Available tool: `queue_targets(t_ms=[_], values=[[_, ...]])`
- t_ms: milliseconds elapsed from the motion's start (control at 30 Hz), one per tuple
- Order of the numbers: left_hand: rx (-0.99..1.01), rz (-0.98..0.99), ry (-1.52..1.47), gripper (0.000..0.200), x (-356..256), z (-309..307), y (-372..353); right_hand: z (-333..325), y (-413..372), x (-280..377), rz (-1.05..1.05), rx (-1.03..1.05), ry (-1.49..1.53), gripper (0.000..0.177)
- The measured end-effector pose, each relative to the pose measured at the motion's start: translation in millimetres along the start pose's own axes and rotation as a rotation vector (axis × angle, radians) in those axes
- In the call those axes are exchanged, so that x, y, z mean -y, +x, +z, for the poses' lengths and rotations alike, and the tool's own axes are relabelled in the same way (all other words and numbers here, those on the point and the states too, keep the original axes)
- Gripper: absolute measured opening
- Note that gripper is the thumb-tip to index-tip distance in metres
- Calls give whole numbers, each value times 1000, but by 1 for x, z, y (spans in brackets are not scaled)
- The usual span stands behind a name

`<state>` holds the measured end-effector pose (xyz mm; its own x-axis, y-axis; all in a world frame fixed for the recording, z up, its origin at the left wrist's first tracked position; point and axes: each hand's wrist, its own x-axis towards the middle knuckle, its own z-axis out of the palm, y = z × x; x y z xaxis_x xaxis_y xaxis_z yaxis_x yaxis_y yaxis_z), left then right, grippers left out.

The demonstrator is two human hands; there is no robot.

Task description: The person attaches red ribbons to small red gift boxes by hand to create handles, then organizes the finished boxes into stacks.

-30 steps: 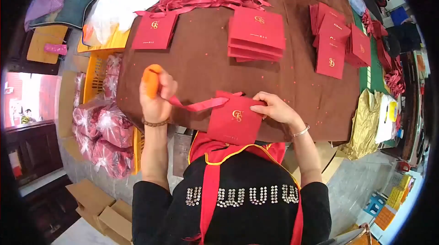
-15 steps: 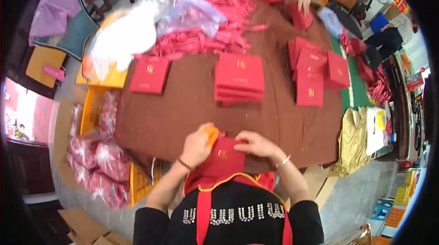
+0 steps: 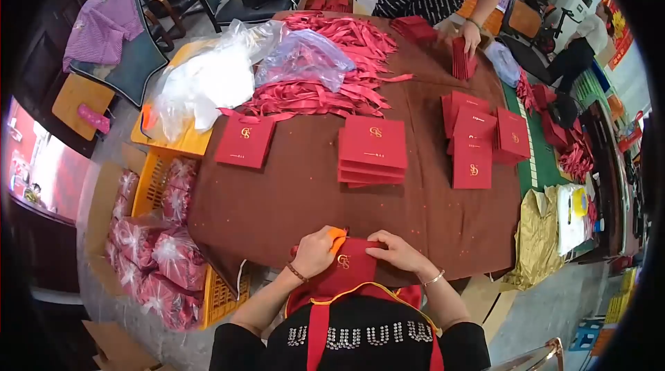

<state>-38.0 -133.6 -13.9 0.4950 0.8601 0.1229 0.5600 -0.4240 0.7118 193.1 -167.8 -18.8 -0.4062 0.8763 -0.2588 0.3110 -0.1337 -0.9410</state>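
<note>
A red gift bag with a gold logo lies in front of my body, its top near the table's front edge. My left hand is closed around a small orange object at the bag's upper left corner; its exact kind is hidden by the fingers. My right hand pinches the bag's upper right edge between thumb and fingers. Beyond my hands stands a stack of red bags, with another red bag to its left. Several more bags lie overlapping at the right.
Red ribbons are heaped on the brown tablecloth at the back, beside clear plastic bags. A co-worker's hand holds red bags at the far right. A yellow crate with bagged red items stands at the left.
The view has tilted up, so everything sits lower in the picture. My hands stay at the top of the bag. The co-worker's hand has shifted slightly on the red bags.
</note>
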Motion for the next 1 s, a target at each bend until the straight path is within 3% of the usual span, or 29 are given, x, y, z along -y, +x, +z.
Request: queue_targets(t_ms=[67, 133, 200, 267, 333, 500, 1000], values=[[-34, -29, -79, 14, -1, 0, -1, 5, -5, 5, 124, 3, 137, 23], [-82, -2, -92, 14, -5, -1, 1, 8, -9, 15, 305, -8, 510, 24], [-332, 178, 75, 16, -9, -6, 3, 8, -11, 14, 284, -32, 464, 24], [-279, 232, 92, 20, -17, -17, 3, 11, -12, 2, 283, -36, 477, 23], [-232, 155, 24, 19, -24, -14, -2, 14, -13, 1, 277, -62, 352, 23], [-167, 52, -148, 15, -24, 9, -13, 12, -19, 14, 276, -22, 418, 28], [-198, 143, 184, 13, -18, 35, -19, 13, -17, 13, 250, -54, 392, 20]])
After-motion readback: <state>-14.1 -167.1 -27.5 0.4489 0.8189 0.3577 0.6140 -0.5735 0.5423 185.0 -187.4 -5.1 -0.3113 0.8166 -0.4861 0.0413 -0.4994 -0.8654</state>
